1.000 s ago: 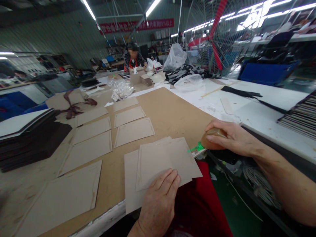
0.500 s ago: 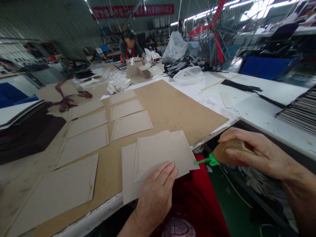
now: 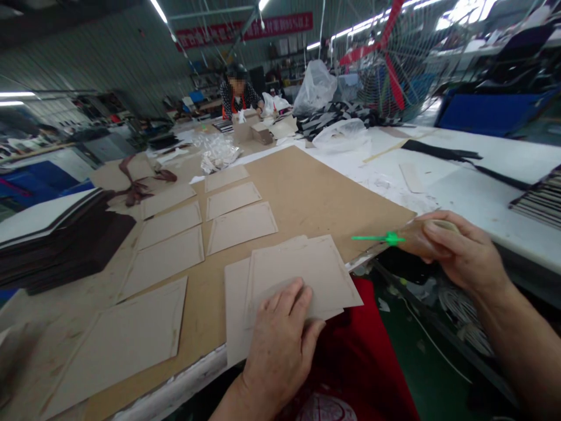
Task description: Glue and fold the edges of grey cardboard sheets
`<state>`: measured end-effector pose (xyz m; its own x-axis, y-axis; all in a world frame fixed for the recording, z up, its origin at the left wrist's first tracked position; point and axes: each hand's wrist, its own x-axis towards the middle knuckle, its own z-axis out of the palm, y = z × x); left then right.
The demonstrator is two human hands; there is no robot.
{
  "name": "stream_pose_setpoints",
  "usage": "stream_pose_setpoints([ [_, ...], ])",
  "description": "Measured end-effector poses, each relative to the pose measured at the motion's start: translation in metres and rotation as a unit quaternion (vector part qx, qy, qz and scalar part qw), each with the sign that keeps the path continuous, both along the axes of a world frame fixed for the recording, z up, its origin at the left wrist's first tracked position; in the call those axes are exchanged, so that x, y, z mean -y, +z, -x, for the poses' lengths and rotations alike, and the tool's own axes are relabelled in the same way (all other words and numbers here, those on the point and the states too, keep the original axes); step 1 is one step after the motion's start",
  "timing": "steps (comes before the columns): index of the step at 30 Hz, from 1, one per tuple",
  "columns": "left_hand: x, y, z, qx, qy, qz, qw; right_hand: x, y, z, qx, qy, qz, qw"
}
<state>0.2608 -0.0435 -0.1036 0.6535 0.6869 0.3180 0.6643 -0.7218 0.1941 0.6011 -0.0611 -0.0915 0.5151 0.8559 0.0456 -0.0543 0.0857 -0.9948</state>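
Note:
My left hand (image 3: 283, 339) lies on a small pile of grey-beige card panels (image 3: 302, 272) at the table's near edge. Its fingers are stretched over the top panel and the thumb is apart, by the panel's near edge. A glue line seems to run along the top panel's borders. My right hand (image 3: 464, 245) is closed round a brownish squeeze glue bottle (image 3: 423, 238) held on its side. The green nozzle (image 3: 372, 238) points left, over the brown board and to the right of the pile, touching nothing that I can see.
More card panels (image 3: 241, 225) lie in rows on the brown board (image 3: 315, 193). A dark stack of sheets (image 3: 65, 245) stands at left. Black strips (image 3: 438, 150) lie on the white table. Across the table is another person (image 3: 239, 99); a large fan (image 3: 390, 64) stands beyond.
My right hand has lifted the glue bottle up and away from the top panel's right edge, its nozzle now level. My left thumb has spread from the fingers. The view has shifted slightly.

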Motion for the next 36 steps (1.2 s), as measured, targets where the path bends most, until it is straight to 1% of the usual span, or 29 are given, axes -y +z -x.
stream_pose_setpoints([
  [1, -0.004, 0.003, -0.001, -0.013, 0.002, 0.015, 1.000, -0.010, -0.003, -0.001, -0.005, -0.021, -0.013, 1.000],
  [3, -0.013, 0.010, -0.003, -0.033, -0.002, 0.052, 0.998, -0.028, -0.008, -0.003, -0.003, -0.042, -0.031, 0.999],
  [5, -0.020, 0.017, -0.005, -0.044, -0.009, 0.083, 0.996, -0.041, -0.013, -0.003, 0.002, -0.045, -0.034, 0.998],
  [8, -0.023, 0.024, -0.007, -0.053, -0.019, 0.101, 0.993, -0.052, -0.023, 0.000, -0.011, -0.028, -0.019, 0.999],
  [10, -0.020, 0.023, -0.009, -0.055, -0.023, 0.100, 0.993, -0.055, -0.031, 0.002, -0.029, -0.018, -0.009, 0.999],
  [14, -0.009, 0.017, -0.011, -0.055, -0.023, 0.083, 0.995, -0.057, -0.045, 0.004, -0.052, -0.025, -0.011, 0.998],
  [18, -0.003, 0.015, -0.014, -0.087, -0.053, 0.039, 0.994, -0.058, -0.049, 0.001, -0.056, -0.026, -0.028, 0.998],
  [22, -0.004, 0.018, -0.016, -0.125, -0.110, -0.011, 0.986, -0.059, -0.048, 0.002, -0.060, -0.026, -0.027, 0.998],
  [26, -0.005, 0.017, -0.012, -0.129, -0.142, -0.058, 0.980, -0.058, -0.046, 0.002, -0.071, -0.017, -0.022, 0.997],
  [29, -0.005, 0.017, -0.008, -0.115, -0.148, -0.131, 0.973, -0.055, -0.043, 0.002, -0.089, -0.016, -0.029, 0.995],
  [32, -0.008, 0.021, -0.008, -0.092, -0.139, -0.206, 0.964, -0.052, -0.039, 0.002, -0.106, -0.020, -0.045, 0.993],
  [36, -0.013, 0.032, -0.014, -0.089, -0.135, -0.235, 0.959, -0.053, -0.038, 0.003, -0.116, -0.031, -0.046, 0.992],
])
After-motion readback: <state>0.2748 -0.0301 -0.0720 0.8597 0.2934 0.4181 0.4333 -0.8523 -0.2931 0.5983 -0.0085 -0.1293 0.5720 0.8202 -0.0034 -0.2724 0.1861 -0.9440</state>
